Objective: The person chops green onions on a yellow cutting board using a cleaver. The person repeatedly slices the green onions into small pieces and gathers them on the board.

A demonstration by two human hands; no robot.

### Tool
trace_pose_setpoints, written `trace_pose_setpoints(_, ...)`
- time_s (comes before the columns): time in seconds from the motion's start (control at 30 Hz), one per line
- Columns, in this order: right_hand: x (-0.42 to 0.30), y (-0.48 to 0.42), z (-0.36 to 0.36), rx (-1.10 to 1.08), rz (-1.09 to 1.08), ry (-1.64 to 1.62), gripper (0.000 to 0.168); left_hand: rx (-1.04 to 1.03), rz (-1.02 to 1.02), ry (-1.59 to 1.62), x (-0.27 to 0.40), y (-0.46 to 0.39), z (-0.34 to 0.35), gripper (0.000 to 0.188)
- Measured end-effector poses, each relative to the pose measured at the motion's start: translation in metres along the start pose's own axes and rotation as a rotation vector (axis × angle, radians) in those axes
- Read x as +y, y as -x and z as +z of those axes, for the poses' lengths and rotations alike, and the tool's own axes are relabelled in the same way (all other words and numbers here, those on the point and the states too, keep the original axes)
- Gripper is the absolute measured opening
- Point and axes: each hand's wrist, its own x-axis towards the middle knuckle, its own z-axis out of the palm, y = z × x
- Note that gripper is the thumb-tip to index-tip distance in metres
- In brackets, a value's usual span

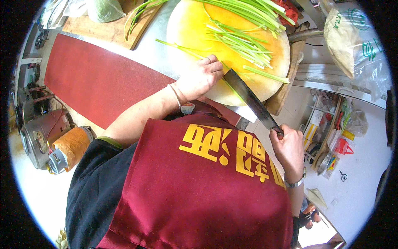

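Note:
My left hand (203,76) is closed on thin green stalks (183,49) at the near side of a round yellow cutting board (189,28). A leafy end sticks out to the left, and a pale end emerges near the blade. My right hand (286,146) grips the handle of a kitchen knife (248,95) with a dark blade. Its tip lies beside my left knuckles, over the board. Cut lengths of green stalk (245,46) are piled mid-board, and a loose pale piece (266,73) lies near its right edge. Longer uncut stalks (245,14) stretch across the far side.
A wooden board (93,28) with a bag of greens (104,11) stands far left. Below it is a red mat (105,81). A plastic bag (340,43) hangs at right, above shelves (317,124). A metal pot (43,137) stands at left.

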Motion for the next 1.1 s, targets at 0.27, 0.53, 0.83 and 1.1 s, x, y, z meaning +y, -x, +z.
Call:
trace_pose_setpoints(0.27,0.0,-0.003,-0.001,-0.03,-0.065,0.073,0.028,-0.011,0.029,-0.016,-0.002,-0.003,-0.001,0.018)
trace_pose_setpoints(0.53,0.011,-0.015,0.002,-0.113,-0.086,0.015,0.03,0.013,0.057,0.0,-0.004,-0.003,0.002,0.02)
trace_pose_setpoints(0.83,0.023,-0.019,0.02,-0.147,-0.007,-0.229,0.027,-0.056,-0.022,0.022,-0.005,0.005,0.008,0.028)
trace_pose_setpoints(1.1,0.032,-0.006,0.055,0.058,-0.213,-0.101,0.026,0.104,0.027,-0.077,0.017,0.022,0.004,0.038)
